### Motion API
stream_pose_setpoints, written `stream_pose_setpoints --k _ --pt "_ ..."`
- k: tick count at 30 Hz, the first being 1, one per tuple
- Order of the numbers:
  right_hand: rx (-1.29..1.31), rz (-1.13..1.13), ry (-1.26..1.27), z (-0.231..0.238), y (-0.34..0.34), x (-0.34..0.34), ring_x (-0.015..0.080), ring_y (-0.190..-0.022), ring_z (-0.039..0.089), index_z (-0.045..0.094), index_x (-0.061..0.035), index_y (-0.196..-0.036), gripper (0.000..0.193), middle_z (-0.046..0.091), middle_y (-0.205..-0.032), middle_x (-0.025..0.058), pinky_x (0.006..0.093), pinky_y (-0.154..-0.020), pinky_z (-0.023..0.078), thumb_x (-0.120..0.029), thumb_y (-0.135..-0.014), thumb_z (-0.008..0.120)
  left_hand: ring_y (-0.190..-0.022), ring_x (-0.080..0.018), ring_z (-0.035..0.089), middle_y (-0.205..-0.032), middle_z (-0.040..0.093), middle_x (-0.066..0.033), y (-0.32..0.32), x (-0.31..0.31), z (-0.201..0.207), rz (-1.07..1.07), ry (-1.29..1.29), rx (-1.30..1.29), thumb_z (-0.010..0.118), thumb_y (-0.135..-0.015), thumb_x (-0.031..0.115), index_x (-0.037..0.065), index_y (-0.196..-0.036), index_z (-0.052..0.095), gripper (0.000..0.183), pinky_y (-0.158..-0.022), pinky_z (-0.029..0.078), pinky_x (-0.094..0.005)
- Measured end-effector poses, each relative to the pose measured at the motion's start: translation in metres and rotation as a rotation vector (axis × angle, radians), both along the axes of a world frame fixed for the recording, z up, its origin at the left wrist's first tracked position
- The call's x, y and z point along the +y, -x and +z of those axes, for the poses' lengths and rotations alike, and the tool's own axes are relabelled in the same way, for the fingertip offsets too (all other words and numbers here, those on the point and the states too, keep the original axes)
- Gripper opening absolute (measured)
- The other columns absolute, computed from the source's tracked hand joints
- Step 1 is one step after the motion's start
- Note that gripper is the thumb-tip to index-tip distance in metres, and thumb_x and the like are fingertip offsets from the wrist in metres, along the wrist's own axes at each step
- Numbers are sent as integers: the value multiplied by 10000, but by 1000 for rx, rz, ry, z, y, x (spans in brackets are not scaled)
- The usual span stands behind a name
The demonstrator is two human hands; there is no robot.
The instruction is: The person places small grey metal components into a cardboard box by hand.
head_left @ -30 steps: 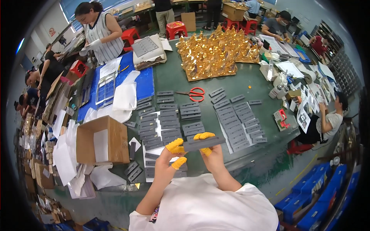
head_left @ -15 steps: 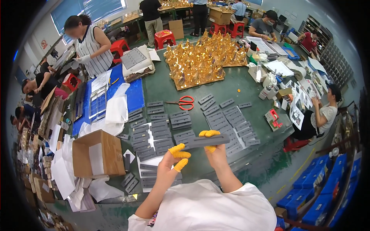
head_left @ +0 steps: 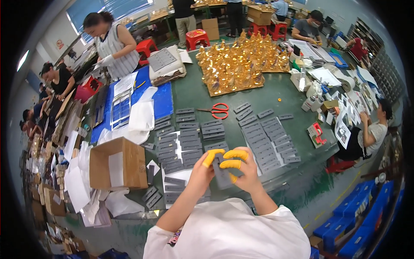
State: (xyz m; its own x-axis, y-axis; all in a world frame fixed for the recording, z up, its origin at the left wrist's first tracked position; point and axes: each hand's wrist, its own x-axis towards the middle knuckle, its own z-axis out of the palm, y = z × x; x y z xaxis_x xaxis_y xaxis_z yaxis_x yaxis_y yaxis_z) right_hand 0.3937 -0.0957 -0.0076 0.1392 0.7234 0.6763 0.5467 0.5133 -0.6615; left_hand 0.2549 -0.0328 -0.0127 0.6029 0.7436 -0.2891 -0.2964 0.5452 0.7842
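Observation:
My left hand [head_left: 203, 171] and my right hand [head_left: 246, 172], with yellow finger covers on several fingers, are close together in front of my chest. Between them is a dark grey slotted block [head_left: 221, 176], turned so that one end points toward me. The left fingers close on its far left edge; the right fingers curl round its right side. Part of the block is hidden by the fingers. Beyond my hands, rows of similar grey blocks [head_left: 189, 144] lie on the green table [head_left: 181, 95], left of another group of grey blocks [head_left: 264, 140] on white paper.
Red-handled scissors [head_left: 220, 111] lie past the blocks. Gold figurines [head_left: 237, 69] crowd a board at the back. An open cardboard box [head_left: 140, 168] stands left, near white wrapping sheets [head_left: 142, 114]. A red tape dispenser [head_left: 317, 134] sits right. Other people work around the table.
The block has turned from lying crosswise to pointing toward me. My left hand has moved up beside my right one and now grips it too. The whole view has shifted slightly.

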Motion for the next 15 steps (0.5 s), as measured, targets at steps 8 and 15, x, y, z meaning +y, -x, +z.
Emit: stream_pose_setpoints --k 8,15 --pt "-135 -89 -72 14 28 5 252 -865 503 612 -79 -852 376 563 -883 52 368 -780 380 -146 -512 758 -760 -163 554 -892 549 -65 -7 10 -31 -280 490 -416 437 -871 231 64 -1004 516 228 -642 467 -277" --pt "210 -59 151 -6 36 -7 259 -940 455 492 -85 -1093 613 488 -994 78 360 -814 375 -181 -562 783 -896 -199 580 -1037 554 -114 3 16 -22 -522 403 -507 472 -868 147 -14 -1092 510 278 -775 499 -330"
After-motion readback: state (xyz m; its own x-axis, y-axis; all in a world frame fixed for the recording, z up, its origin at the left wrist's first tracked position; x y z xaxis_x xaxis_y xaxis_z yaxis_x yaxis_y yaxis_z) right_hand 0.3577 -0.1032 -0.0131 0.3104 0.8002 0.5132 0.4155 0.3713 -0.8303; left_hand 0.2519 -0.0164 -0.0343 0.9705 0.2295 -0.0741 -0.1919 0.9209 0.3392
